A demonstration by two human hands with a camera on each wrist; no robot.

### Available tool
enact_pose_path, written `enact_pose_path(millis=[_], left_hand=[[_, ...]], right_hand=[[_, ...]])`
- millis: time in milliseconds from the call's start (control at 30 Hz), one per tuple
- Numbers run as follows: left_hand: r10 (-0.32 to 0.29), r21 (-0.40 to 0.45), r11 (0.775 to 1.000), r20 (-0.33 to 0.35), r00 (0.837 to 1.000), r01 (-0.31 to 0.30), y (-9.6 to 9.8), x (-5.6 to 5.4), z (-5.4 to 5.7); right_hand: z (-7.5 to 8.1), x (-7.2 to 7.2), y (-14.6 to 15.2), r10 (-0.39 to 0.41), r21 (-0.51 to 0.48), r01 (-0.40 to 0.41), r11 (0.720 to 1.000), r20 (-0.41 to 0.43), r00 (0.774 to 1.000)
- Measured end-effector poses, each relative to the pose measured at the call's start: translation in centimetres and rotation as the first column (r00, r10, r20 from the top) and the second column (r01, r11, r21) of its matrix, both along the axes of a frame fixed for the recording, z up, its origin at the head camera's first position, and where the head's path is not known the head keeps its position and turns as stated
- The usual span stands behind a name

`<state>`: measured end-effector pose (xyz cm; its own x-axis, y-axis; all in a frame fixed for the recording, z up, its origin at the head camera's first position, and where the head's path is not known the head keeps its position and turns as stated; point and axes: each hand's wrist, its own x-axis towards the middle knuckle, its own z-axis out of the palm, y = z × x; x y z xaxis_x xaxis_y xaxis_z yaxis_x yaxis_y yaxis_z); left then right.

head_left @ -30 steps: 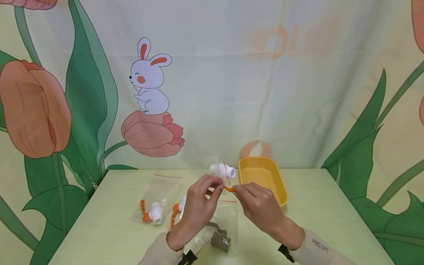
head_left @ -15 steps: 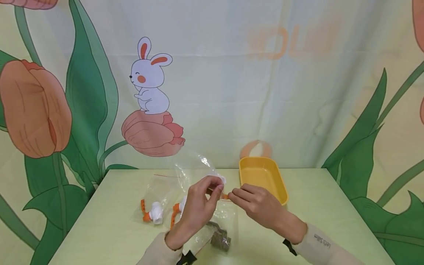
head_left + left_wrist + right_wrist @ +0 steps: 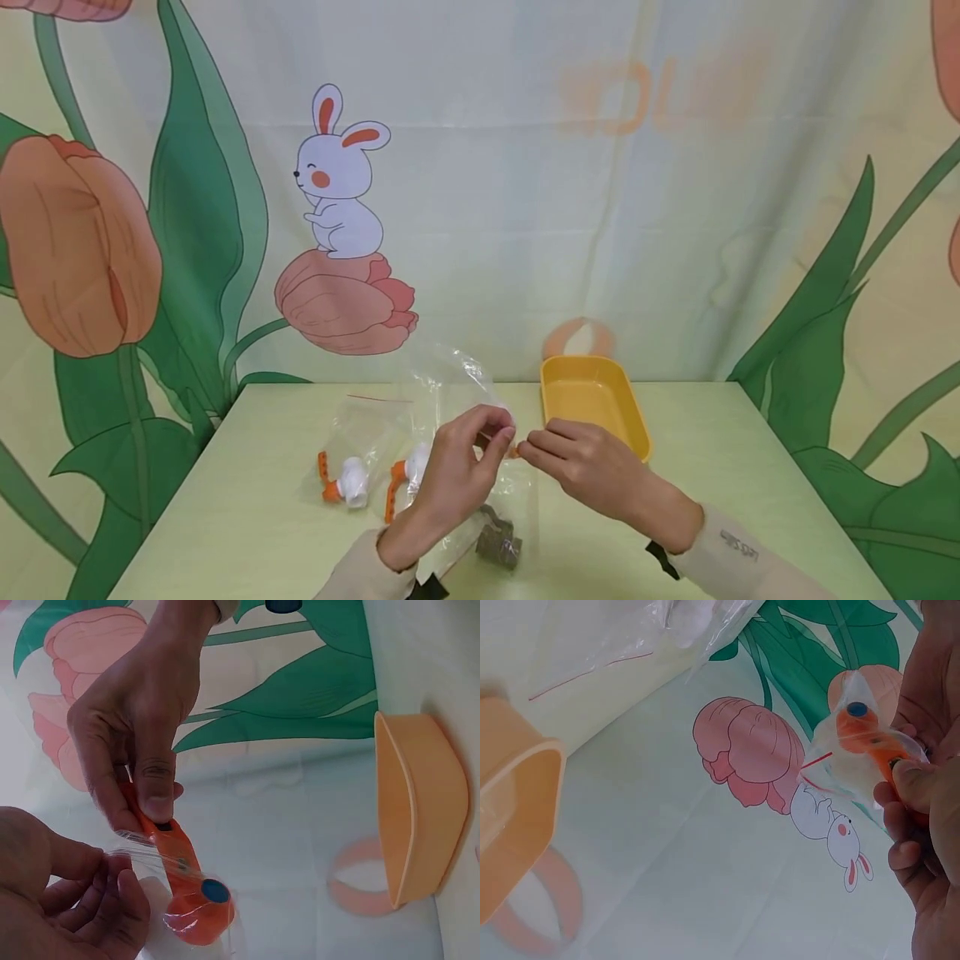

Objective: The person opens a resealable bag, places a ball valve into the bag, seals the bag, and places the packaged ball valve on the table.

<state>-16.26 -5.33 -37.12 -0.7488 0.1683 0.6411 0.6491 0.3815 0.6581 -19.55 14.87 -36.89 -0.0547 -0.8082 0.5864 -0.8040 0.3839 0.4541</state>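
Note:
A ball valve with an orange handle (image 3: 180, 862) and a blue dot on its hub is partly inside a clear zip bag (image 3: 450, 379). My right hand (image 3: 592, 462) pinches the free end of the handle between thumb and fingers. Close beside it, my left hand (image 3: 461, 458) pinches the bag's edge between thumb and fingertips. In the right wrist view the orange hub (image 3: 857, 733) shows through the plastic, near the bag's red seal line. The left hand covers most of the valve's body in the head view.
At left on the table lies a bagged white valve (image 3: 352, 483) with an orange handle. Another bagged white valve (image 3: 415, 461) lies beside it, partly behind the left hand. A grey valve (image 3: 498, 546) in a bag is nearer me. The yellow tray (image 3: 588, 400) stands at the back right.
The valve in its bag has swung down and left from beyond the hands, and the bag now billows up behind the left hand. The right hand has moved slightly down.

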Motion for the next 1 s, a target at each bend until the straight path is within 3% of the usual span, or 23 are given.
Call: enact_pose_path(millis=[300, 433, 600, 700, 833, 1000], left_hand=[[0.005, 0.012, 1.0, -0.039, 0.999, -0.005, 0.1, 0.4, -0.7], [-0.017, 0.045, 0.999, -0.027, 0.999, 0.019, 0.1, 0.4, -0.9], [-0.067, 0.069, 0.995, -0.054, 0.996, 0.07, 0.2, 0.2, -1.2], [-0.08, 0.07, 0.994, -0.073, 0.994, 0.085, 0.2, 0.2, -1.2], [-0.081, 0.067, 0.994, -0.089, 0.993, 0.088, 0.1, 0.3, -1.1], [-0.085, 0.057, 0.994, -0.133, 0.988, 0.093, -0.1, 0.4, -1.2]], right_hand=[[-0.3, 0.6, -0.6, -0.018, -0.192, 0.037, 0.981, 0.1, 0.995], [-0.2, 0.5, -0.6, -0.021, -0.247, 0.046, 0.968, 0.102, 0.995], [-0.4, 0.6, -0.7, 0.006, -0.319, 0.057, 0.946, 0.193, 0.981], [-0.7, 0.6, -0.9, 0.048, -0.393, 0.071, 0.917, 0.284, 0.958], [-0.8, 0.5, -1.0, 0.12, -0.488, 0.104, 0.867, 0.407, 0.905], [-0.5, 0.5, -1.0, 0.144, -0.555, 0.186, 0.811, 0.497, 0.856]])
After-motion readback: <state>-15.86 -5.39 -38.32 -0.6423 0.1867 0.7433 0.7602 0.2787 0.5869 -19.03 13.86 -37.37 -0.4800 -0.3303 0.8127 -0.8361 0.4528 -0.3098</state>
